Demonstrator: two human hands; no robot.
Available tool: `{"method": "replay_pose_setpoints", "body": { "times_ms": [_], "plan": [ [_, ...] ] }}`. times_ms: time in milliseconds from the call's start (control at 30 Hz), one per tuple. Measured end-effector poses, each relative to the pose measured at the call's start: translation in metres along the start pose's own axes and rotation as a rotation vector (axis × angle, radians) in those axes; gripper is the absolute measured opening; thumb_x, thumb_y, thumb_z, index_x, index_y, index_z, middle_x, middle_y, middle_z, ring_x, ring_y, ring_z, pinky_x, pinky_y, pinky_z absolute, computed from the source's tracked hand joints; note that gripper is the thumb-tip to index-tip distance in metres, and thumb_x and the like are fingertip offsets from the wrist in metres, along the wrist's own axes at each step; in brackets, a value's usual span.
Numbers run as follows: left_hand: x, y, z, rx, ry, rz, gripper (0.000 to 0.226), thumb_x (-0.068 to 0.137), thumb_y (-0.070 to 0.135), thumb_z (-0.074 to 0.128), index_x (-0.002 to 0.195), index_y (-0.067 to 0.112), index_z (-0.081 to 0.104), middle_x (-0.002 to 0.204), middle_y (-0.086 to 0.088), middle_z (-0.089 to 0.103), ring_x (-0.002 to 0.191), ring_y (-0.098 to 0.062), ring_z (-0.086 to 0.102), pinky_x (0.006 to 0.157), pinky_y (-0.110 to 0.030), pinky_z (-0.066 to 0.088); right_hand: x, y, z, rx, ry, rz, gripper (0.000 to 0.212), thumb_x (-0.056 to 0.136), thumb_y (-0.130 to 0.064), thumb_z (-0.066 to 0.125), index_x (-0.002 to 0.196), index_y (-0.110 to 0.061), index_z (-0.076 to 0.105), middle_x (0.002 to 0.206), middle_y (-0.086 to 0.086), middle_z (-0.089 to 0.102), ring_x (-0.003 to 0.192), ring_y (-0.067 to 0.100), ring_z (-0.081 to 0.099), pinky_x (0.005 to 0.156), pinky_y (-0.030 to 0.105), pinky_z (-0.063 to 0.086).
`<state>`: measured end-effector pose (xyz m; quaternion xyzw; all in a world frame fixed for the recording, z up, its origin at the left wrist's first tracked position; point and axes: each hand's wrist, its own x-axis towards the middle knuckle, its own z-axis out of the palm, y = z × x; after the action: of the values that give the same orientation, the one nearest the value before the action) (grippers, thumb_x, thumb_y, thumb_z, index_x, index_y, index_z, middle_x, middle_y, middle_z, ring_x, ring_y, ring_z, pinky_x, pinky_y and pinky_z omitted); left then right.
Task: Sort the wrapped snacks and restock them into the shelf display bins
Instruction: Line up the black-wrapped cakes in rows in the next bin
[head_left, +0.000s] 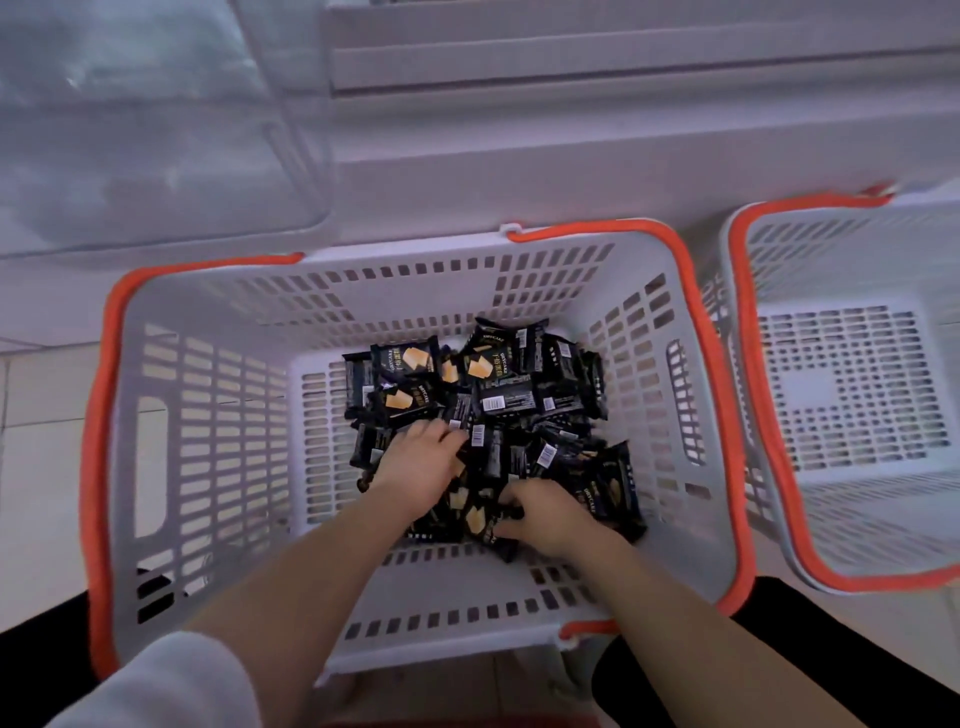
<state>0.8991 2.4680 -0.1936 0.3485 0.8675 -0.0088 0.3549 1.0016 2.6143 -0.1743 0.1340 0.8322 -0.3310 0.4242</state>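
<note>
A grey slatted basket (218, 415) with an orange rim holds a heap of several black snack packets (498, 384), some showing yellow cracker pictures, others barcodes. Both my hands reach down into the heap. My left hand (415, 460) lies on the packets at the heap's left, its fingers bent down among them. My right hand (540, 512) sits lower right, its fingers curled round black packets at the heap's near edge. What exactly each hand holds is partly hidden by the fingers.
A second grey basket (852, 395) with an orange rim stands to the right with nothing in it. Clear plastic display bins (156, 130) sit at the upper left on white shelving (597, 104). Pale floor tiles lie to the left.
</note>
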Motion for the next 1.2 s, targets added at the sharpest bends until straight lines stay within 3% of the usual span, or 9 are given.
{"method": "replay_pose_setpoints", "body": {
  "times_ms": [167, 300, 467, 633, 833, 900, 967, 1067, 1200],
  "plan": [
    [-0.001, -0.014, -0.004, -0.038, -0.119, 0.016, 0.032, 0.093, 0.031, 0.052, 0.122, 0.018, 0.048, 0.123, -0.005, 0.049, 0.115, -0.022, 0.043, 0.092, -0.034, 0.038, -0.009, 0.013, -0.010, 0.293, 0.026, 0.049, 0.013, 0.087, -0.015, 0.064, 0.098, -0.015, 0.058, 0.101, 0.003, 0.059, 0.094, 0.019, 0.056, 0.078, 0.026, 0.045],
    [-0.024, -0.019, -0.009, -0.613, -0.026, -0.112, 0.020, 0.092, 0.033, 0.053, 0.105, 0.018, 0.048, 0.098, -0.005, 0.063, 0.083, -0.021, 0.059, 0.068, -0.031, 0.046, -0.021, 0.012, -0.026, 0.490, 0.042, -0.015, 0.014, 0.087, -0.008, 0.061, 0.084, -0.021, 0.057, 0.089, -0.006, 0.058, 0.087, 0.011, 0.057, 0.071, 0.016, 0.043],
    [-0.047, -0.018, -0.021, -1.182, 0.154, -0.355, 0.020, 0.090, 0.034, 0.057, 0.106, 0.022, 0.060, 0.092, 0.010, 0.063, 0.080, -0.003, 0.057, 0.062, -0.015, 0.038, -0.038, -0.006, -0.045, 0.671, 0.101, -0.116, 0.017, 0.088, -0.010, 0.059, 0.084, -0.026, 0.062, 0.077, -0.004, 0.057, 0.059, 0.001, 0.052, 0.057, 0.009, 0.041],
    [-0.069, -0.012, -0.027, -1.171, 0.054, -0.271, 0.016, 0.090, 0.038, 0.057, 0.102, 0.031, 0.065, 0.089, 0.022, 0.062, 0.082, 0.007, 0.054, 0.067, -0.011, 0.037, -0.044, -0.036, -0.043, 0.474, 0.131, -0.237, 0.020, 0.087, -0.015, 0.064, 0.101, -0.029, 0.063, 0.096, -0.007, 0.062, 0.086, 0.007, 0.059, 0.080, 0.023, 0.047],
    [-0.091, 0.010, -0.027, -1.288, -0.066, -0.033, 0.011, 0.083, 0.026, 0.067, 0.094, 0.028, 0.065, 0.089, 0.020, 0.067, 0.087, 0.007, 0.059, 0.077, -0.010, 0.043, -0.043, -0.064, -0.024, 0.674, 0.539, -0.142, 0.022, 0.082, -0.015, 0.069, 0.099, -0.025, 0.057, 0.096, -0.009, 0.061, 0.097, 0.011, 0.058, 0.088, 0.027, 0.046],
    [-0.097, 0.017, -0.021, -1.396, -0.044, -0.130, 0.032, 0.081, 0.025, 0.070, 0.112, 0.020, 0.062, 0.109, 0.012, 0.064, 0.103, -0.002, 0.057, 0.090, -0.023, 0.045, -0.045, -0.069, -0.015, 0.779, 0.649, -0.071, 0.023, 0.081, -0.017, 0.071, 0.098, -0.022, 0.057, 0.095, -0.004, 0.063, 0.095, 0.015, 0.060, 0.088, 0.030, 0.047],
    [-0.102, 0.020, -0.017, -1.566, -0.022, -0.239, 0.035, 0.079, 0.023, 0.071, 0.113, 0.020, 0.063, 0.107, 0.008, 0.066, 0.096, -0.005, 0.061, 0.083, -0.024, 0.047, -0.049, -0.074, -0.006, 0.766, 0.703, -0.046, 0.024, 0.082, -0.021, 0.069, 0.103, -0.017, 0.058, 0.093, -0.002, 0.063, 0.094, 0.017, 0.062, 0.083, 0.025, 0.046],
    [-0.108, 0.018, -0.017, -1.702, -0.070, -0.337, 0.028, 0.075, 0.024, 0.075, 0.101, 0.026, 0.066, 0.098, 0.003, 0.071, 0.092, -0.014, 0.064, 0.072, -0.029, 0.048, -0.054, -0.078, 0.007, 0.559, 0.583, -0.053, 0.044, 0.092, -0.034, 0.055, 0.131, -0.018, 0.046, 0.110, -0.006, 0.056, 0.101, 0.006, 0.050, 0.079, 0.011, 0.029],
    [-0.113, 0.013, -0.022, -1.771, -0.133, -0.387, 0.033, 0.069, 0.017, 0.079, 0.099, 0.021, 0.065, 0.096, -0.006, 0.073, 0.085, -0.018, 0.067, 0.061, -0.029, 0.051, -0.061, -0.072, 0.015, 0.789, 0.259, -0.112, 0.070, 0.096, -0.025, 0.047, 0.150, -0.026, 0.003, 0.152, -0.005, 0.021, 0.129, -0.001, 0.022, 0.106, 0.021, 0.019]
  ]
}}
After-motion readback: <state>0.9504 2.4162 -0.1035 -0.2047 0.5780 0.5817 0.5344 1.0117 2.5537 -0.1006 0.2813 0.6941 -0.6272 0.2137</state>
